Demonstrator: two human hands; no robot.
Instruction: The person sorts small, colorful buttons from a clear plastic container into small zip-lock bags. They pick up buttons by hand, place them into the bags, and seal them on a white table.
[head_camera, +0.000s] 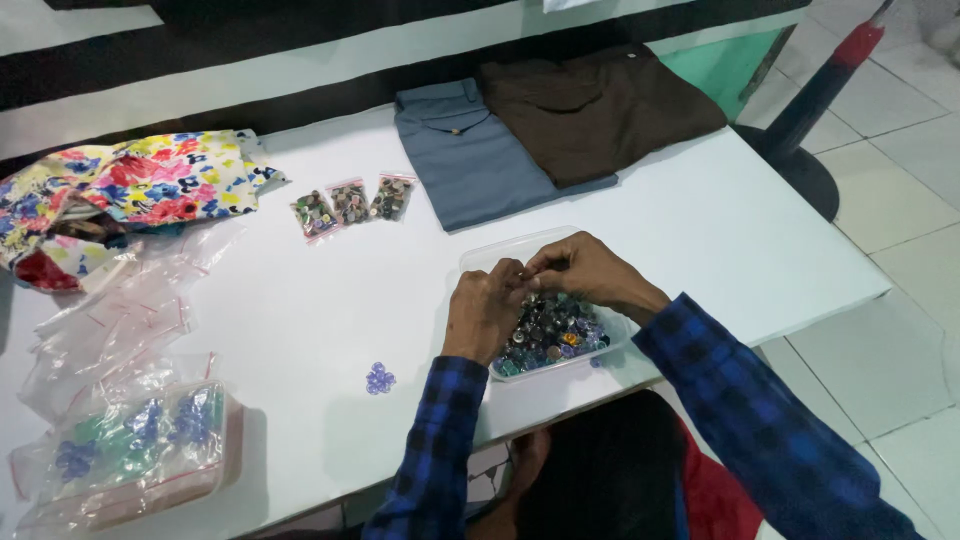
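Buttons (552, 335) fill a clear plastic tub (480, 258) near the front edge of the white table (700, 230), a heap of dark, blue, green and purple pieces with one orange one showing. Both hands are over that tub. Left hand (483, 312) hangs above its left half, fingers curled inward; right hand (590, 272) reaches in from the far right side, fingertips meeting the left's just above the heap. Something small is pinched between the two sets of fingertips, and it is too small to make out, so each grip is clenched on a tiny piece I cannot name. Blue checked sleeves (740, 400) run back toward the camera.

Left of the tub, alone on the table, lies a small purple cluster (379, 378). Beyond the tub to the left, three small filled bags (350, 205) sit in a row, side by side. Straight beyond the tub, folded blue cloth (470, 155) lies with folded brown cloth (595, 110) overlapping its right side. Far left of the tub, a flowered fabric (140, 190) is bunched up, with empty clear bags (120, 310) spread nearer the camera and a bag of blue and green pieces (150, 440) at the table's front left corner.
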